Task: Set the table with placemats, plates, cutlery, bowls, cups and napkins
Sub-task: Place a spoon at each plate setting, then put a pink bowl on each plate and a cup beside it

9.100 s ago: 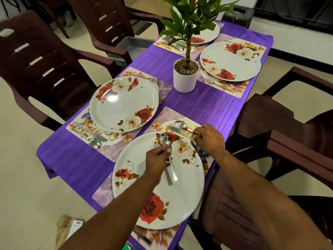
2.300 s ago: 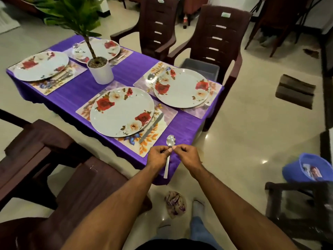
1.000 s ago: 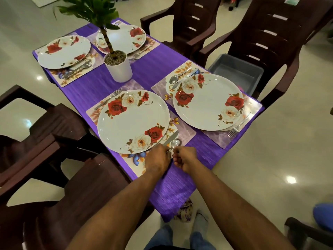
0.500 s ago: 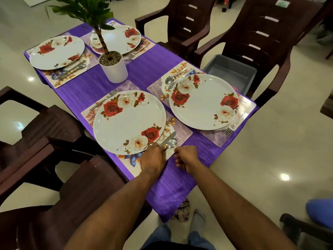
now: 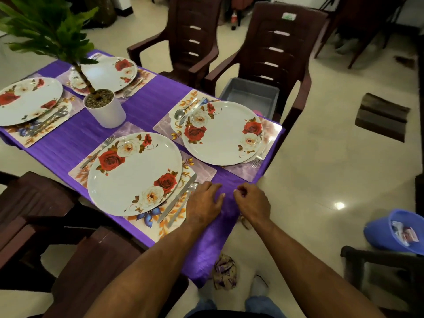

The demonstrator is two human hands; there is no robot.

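Purple cloth (image 5: 146, 115) covers the table, and four place settings lie on it. At nine o'clock a floral plate (image 5: 27, 99) sits on its mat with cutlery beside it; a second far plate (image 5: 107, 73) lies at eleven o'clock behind the white plant pot (image 5: 106, 111). Just below centre the near plate (image 5: 134, 173) rests on its placemat (image 5: 158, 223), with a fork (image 5: 97, 152) along its ten o'clock edge. At its four o'clock edge a knife (image 5: 177, 197) and the spoon (image 5: 183, 203) lie side by side on the mat; half a second ago the left hand covered them and the spoon's handle was hidden under it. The left hand (image 5: 204, 203) has drawn back off the cutlery and now lies flat on the cloth, fingers loosely spread, holding nothing. The right hand (image 5: 252, 200), just beside it at three o'clock, hovers over the cloth's edge with fingers curled inward and nothing between them, much as before. At one o'clock the fourth plate (image 5: 222, 133) sits with a spoon and knife on its far left and a fork on its near right. Behind it a grey tub (image 5: 250, 97) rests on a brown chair (image 5: 275, 49).
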